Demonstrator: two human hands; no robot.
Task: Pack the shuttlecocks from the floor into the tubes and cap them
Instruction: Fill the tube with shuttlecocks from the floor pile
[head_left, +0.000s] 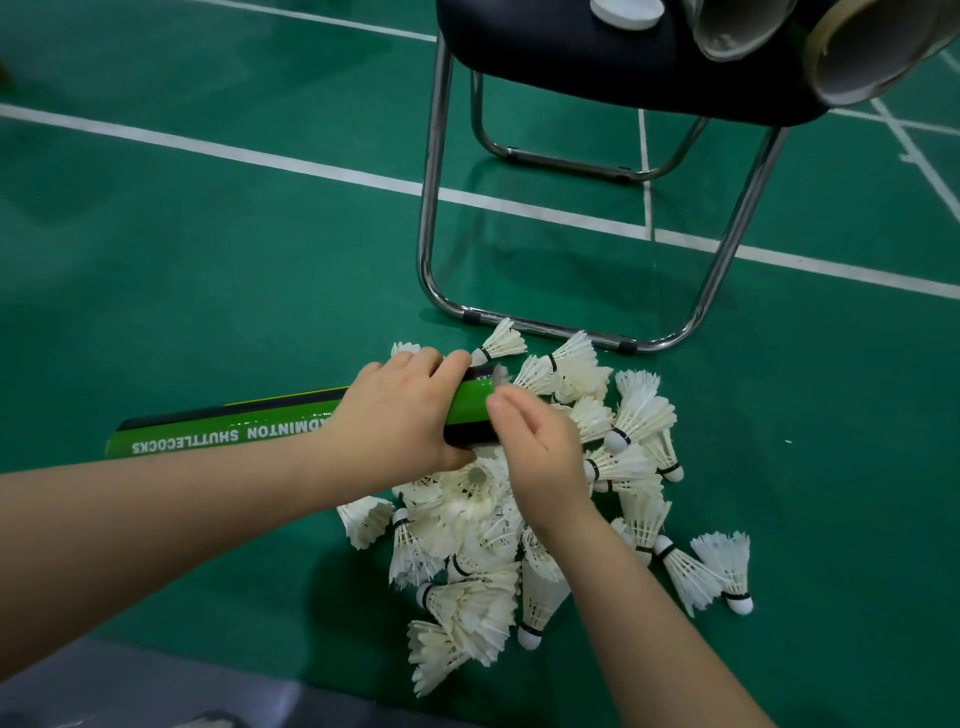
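Left hand (400, 410) wraps the green tube (234, 423) near its mouth, just over the shuttlecocks (639, 415) piled on the floor (208, 260). Right hand (535, 441) fingers bunch at the mouth, can't tell if they pinch one. A crooked push probably crumples feathers.

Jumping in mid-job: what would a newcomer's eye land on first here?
The white pile of shuttlecocks on the green floor, bottom centre. Just above it, the left grip holds a green tube lying sideways, with the right grip at its end. Top right, a chair carries more tubes and a white cap.
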